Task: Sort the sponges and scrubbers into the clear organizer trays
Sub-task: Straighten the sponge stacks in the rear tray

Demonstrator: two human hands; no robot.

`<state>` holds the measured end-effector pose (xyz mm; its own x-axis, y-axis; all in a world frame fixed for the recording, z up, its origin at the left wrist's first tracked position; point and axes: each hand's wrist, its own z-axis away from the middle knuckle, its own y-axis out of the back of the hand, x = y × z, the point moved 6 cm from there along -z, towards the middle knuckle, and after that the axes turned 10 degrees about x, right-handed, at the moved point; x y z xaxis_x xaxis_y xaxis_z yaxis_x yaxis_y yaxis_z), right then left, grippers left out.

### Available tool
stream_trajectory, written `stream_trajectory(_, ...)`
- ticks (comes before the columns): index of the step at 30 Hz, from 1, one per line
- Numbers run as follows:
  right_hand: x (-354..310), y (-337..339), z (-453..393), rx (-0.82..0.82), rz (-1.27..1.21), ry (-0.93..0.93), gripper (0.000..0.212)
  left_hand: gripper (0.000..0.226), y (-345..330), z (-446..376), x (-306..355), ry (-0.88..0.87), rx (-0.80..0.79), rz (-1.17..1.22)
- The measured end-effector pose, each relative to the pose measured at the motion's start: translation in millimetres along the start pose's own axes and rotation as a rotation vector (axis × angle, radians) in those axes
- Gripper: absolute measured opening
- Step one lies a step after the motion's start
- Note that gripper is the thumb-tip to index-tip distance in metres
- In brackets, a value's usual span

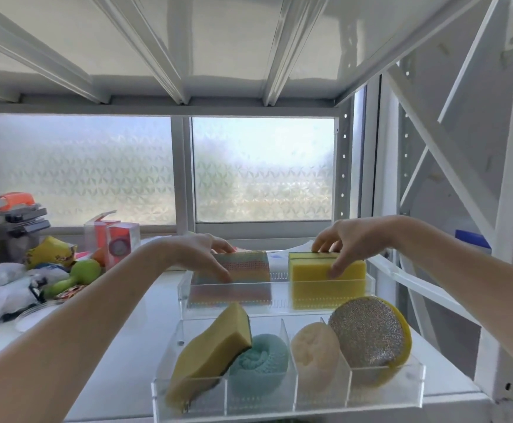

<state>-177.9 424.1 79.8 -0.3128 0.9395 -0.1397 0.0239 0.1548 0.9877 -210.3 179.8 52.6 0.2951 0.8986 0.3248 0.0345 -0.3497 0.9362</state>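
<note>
Head view shows your left hand (201, 254) with fingers curled over the rainbow-striped mesh sponge (238, 270), and your right hand (345, 242) pinching the yellow block sponge (328, 271); both sponges stand in the rear clear tray (279, 312). The front divided clear tray (285, 401) already holds a yellow-and-green sponge (209, 352), a teal knitted scrubber (259, 360), a cream loofah (314, 358) and a silver-faced round scrubber (368, 334). Sorting looks nearly finished. The cluttered pile of packages (50, 270) on your left may hide more.

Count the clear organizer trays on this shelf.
2. The near tray sits at the shelf's front edge with dividers; the far tray sits right behind it, under both hands. Clutter at left could hide others.
</note>
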Motion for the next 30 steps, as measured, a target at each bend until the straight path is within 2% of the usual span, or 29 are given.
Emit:
stream_trajectory(4,-0.8,0.5,0.7,-0.016,-0.002,-0.004,0.062,0.068,-0.7,1.9,3.0,0.004,0.025,-0.024)
stream_trajectory(12,-3.0,3.5,1.5,0.007,-0.022,-0.005,0.066,0.070,-1.3,5.4,11.5,-0.055,0.058,-0.027)
stream_trajectory(20,-4.9,3.1,3.4,0.005,-0.010,0.006,0.056,0.072,-4.2,3.3,8.4,-0.062,0.045,-0.028)
stream_trajectory(30,-5.1,2.4,2.1,0.012,-0.016,0.000,0.060,0.068,-3.5,4.5,8.3,-0.078,0.053,-0.020)
